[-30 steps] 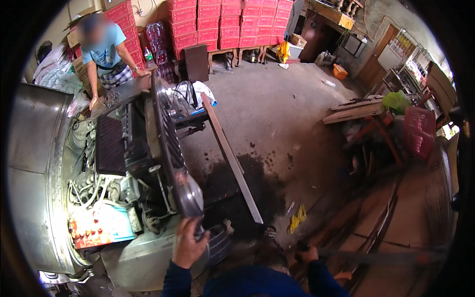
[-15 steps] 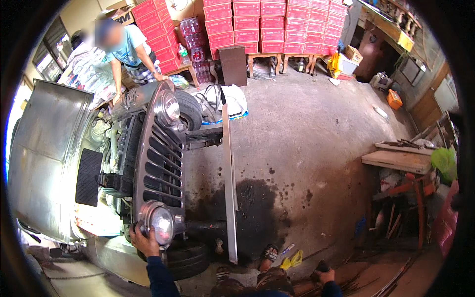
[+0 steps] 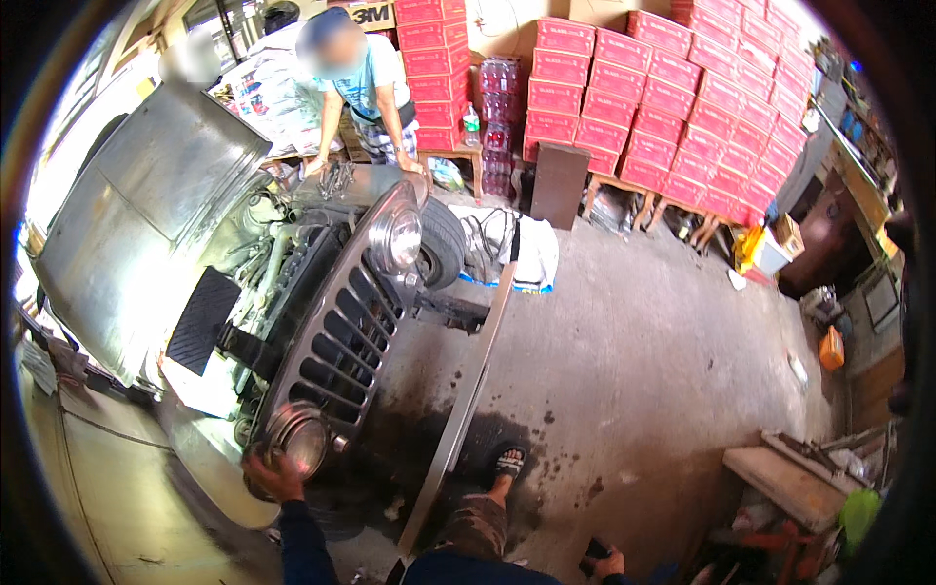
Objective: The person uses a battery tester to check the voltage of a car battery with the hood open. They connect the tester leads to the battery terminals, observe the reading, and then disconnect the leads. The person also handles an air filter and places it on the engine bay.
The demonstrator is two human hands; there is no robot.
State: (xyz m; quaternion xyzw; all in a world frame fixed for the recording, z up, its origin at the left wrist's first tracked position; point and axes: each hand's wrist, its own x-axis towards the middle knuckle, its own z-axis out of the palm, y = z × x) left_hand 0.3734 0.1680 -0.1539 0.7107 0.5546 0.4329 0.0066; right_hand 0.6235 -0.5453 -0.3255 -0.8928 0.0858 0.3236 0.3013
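Observation:
My left hand point(image 3: 274, 476) grips the lower rim of the near round headlight point(image 3: 298, 439) at the front corner of a vehicle. Its fingers curl over the rim. Beside that headlight stands the slotted metal grille point(image 3: 343, 336), with the far headlight point(image 3: 395, 241) at its other end. Low at the bottom edge, my right hand point(image 3: 610, 564) is closed around a small dark object point(image 3: 596, 552), too dark to name. The hood point(image 3: 146, 185) is raised, baring the engine bay point(image 3: 283, 244). A black ribbed pad point(image 3: 203, 320) lies at the bay's near side.
Across the vehicle, a person point(image 3: 361, 88) leans with both hands on the far fender. A long metal bumper bar point(image 3: 463, 409) runs before the grille, beside my sandalled foot point(image 3: 509, 462). Red boxes point(image 3: 673, 117) are stacked along the back; wooden boards point(image 3: 790, 483) lie at right. The floor has dark wet stains.
The view has swung left and tilted, so the vehicle appears turned. One foot has stepped forward beside the bumper bar. My left hand stays on the headlight; my right still holds the dark object.

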